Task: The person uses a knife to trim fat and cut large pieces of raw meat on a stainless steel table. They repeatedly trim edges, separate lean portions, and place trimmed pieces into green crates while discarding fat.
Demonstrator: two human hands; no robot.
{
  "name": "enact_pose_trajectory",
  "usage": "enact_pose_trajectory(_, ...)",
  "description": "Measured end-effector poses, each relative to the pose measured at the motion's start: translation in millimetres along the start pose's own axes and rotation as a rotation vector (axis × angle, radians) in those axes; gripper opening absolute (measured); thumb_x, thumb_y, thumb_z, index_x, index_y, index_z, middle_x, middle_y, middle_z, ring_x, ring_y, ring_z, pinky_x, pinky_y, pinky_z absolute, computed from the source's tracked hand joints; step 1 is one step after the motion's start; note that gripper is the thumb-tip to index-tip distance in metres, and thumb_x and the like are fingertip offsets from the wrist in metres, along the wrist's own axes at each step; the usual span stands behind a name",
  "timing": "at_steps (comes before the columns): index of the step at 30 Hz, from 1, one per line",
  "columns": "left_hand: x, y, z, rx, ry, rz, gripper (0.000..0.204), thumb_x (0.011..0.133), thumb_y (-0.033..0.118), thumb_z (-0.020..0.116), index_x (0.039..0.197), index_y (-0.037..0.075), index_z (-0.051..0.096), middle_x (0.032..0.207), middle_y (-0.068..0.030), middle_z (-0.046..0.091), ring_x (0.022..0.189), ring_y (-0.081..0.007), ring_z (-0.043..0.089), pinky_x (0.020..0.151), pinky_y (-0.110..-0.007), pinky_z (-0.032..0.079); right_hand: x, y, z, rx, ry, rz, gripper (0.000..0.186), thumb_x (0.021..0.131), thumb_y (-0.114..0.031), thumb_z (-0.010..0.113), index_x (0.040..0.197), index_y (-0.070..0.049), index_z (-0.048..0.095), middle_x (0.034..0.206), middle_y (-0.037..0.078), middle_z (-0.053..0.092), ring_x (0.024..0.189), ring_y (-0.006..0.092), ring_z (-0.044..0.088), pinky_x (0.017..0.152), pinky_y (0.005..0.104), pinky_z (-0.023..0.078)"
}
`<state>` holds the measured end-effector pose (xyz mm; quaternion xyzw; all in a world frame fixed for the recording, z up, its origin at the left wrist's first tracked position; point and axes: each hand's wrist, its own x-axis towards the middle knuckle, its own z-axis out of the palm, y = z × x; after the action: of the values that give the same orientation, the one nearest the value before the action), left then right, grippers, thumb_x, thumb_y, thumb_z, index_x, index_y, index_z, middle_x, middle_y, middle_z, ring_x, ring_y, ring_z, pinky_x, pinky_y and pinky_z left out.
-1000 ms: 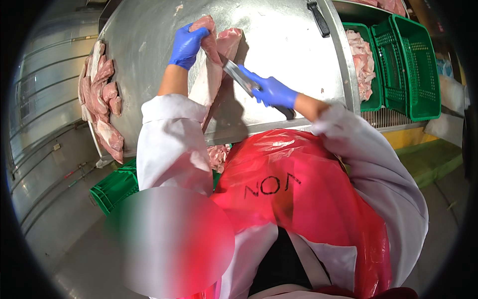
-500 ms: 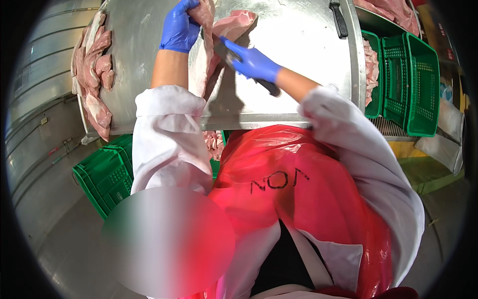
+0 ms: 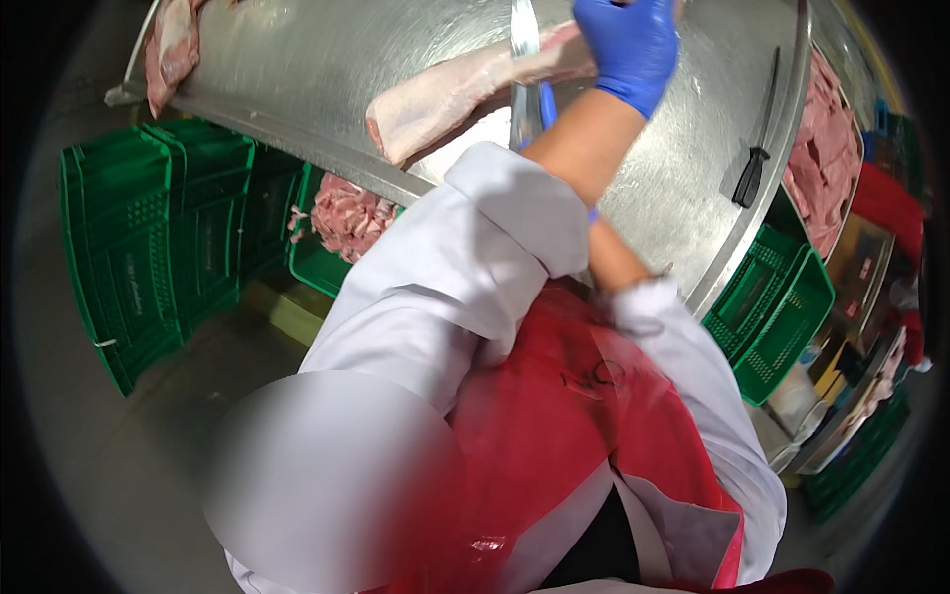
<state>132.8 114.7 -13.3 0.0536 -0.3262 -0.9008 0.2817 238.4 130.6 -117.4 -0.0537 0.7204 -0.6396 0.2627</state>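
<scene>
Head view: the meat (image 3: 445, 99), a long pale cut, lies slantwise on the steel table (image 3: 327, 59), its lower end right at the table's near edge. The left hand (image 3: 628, 45), in a blue glove, lies over the cut's far end with the fingers curled down on it, apparently gripping it. Just beside it the knife (image 3: 524, 49) stands blade-up, close against the meat. Of the right hand (image 3: 547, 104) only a sliver of blue glove shows under the left forearm, so I cannot tell how it grips.

The arms cross here, the left forearm passing over the knife hand. For a clean cut, it seems wise to keep the left fingers well clear of the edge, pull the meat taut, and draw the blade away from the forearm. The cut's lower end could slip off the near edge, so it needs a firm hold.

A spare knife (image 3: 752, 173) with a black handle lies near the table's right edge. More meat sits at the far left corner (image 3: 173, 45) and in a green crate (image 3: 317, 262) below the near edge.
</scene>
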Motion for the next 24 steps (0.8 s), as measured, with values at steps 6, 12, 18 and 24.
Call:
enact_pose_trajectory(6, -20, 5, 28, -0.07, 0.039, 0.072, 0.023, 0.087, -0.001, 0.065, 0.109, -0.003, 0.06, 0.107, -0.0097, 0.071, 0.097, -0.0148, 0.068, 0.083, -0.029, 0.054, 24, -15, 16, 0.02, 0.014, 0.071, 0.05, 0.102, -0.008, 0.055, 0.149, -0.005, 0.041, 0.089, 0.013, 0.071, 0.067, 0.0173, 0.067, 0.064, 0.0334, 0.06)
enact_pose_trajectory(12, -23, 37, 36, 0.127, -0.018, 0.066, 0.026, 0.084, 0.004, 0.071, 0.106, 0.0, 0.058, 0.091, -0.0074, 0.065, 0.082, -0.0124, 0.061, 0.073, -0.03, 0.052, -5, 18, 46, -0.081, -0.016, 0.012, 0.048, 0.1, -0.01, 0.055, 0.147, -0.003, 0.045, 0.083, 0.013, 0.07, 0.06, 0.0161, 0.066, 0.055, 0.0322, 0.056)
enact_pose_trajectory(18, -36, 53, 47, 0.129, -0.066, 0.188, 0.032, 0.082, 0.006, 0.074, 0.108, -0.001, 0.057, 0.086, -0.006, 0.06, 0.075, -0.0133, 0.056, 0.069, -0.031, 0.05, 30, -11, 62, -0.053, 0.002, -0.041, 0.037, 0.098, -0.01, 0.055, 0.134, 0.0, 0.051, 0.075, 0.012, 0.069, 0.054, 0.0166, 0.065, 0.049, 0.0322, 0.054)
enact_pose_trajectory(24, -41, 62, 73, 0.02, -0.044, 0.298, 0.033, 0.083, 0.003, 0.072, 0.111, -0.002, 0.056, 0.089, -0.0058, 0.061, 0.078, -0.0131, 0.058, 0.071, -0.032, 0.051, -8, 24, 85, -0.114, -0.035, -0.027, 0.027, 0.099, -0.007, 0.051, 0.126, -0.003, 0.05, 0.079, 0.012, 0.068, 0.055, 0.0157, 0.063, 0.048, 0.0315, 0.054)
